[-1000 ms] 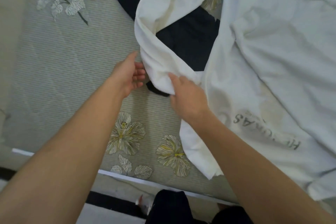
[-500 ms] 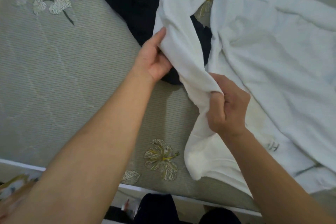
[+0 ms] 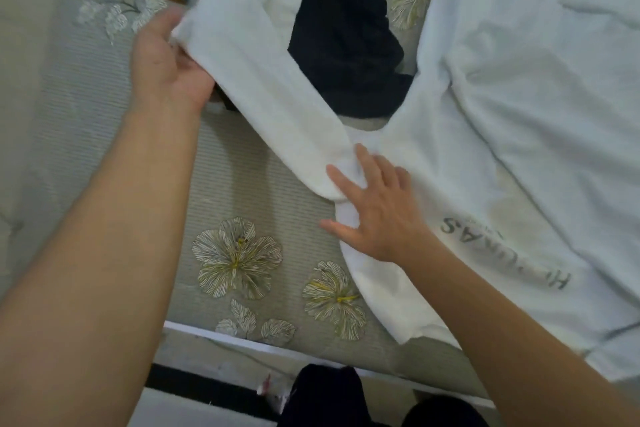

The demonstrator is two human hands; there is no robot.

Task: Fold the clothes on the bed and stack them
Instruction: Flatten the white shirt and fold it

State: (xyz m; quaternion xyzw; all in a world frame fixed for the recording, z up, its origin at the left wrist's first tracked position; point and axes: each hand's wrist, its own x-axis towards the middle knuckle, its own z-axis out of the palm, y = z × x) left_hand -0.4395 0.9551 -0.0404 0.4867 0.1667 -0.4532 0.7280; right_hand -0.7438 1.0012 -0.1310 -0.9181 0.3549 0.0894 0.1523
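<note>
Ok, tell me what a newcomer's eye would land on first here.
The big white top spread across the right side draws the eye first. Its long sleeve stretches up-left, the left hand gripping its end while the right hand presses flat at its base. A dark garment lies behind, on the flower-embroidered bed cover.

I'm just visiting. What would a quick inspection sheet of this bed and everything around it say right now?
Surface: bed cover, striped with flower prints.
Job's things: white shirt spread at right, its sleeve stretched over a dark garment.
Clutter: nothing seen.
Grippers: left hand holds the sleeve's end; right hand lies flat on the shirt at the sleeve's base.
Cables: a thin line on the bed's edge, perhaps a cord.
Surroundings: floor and the person's dark-clad legs at the bottom.
</note>
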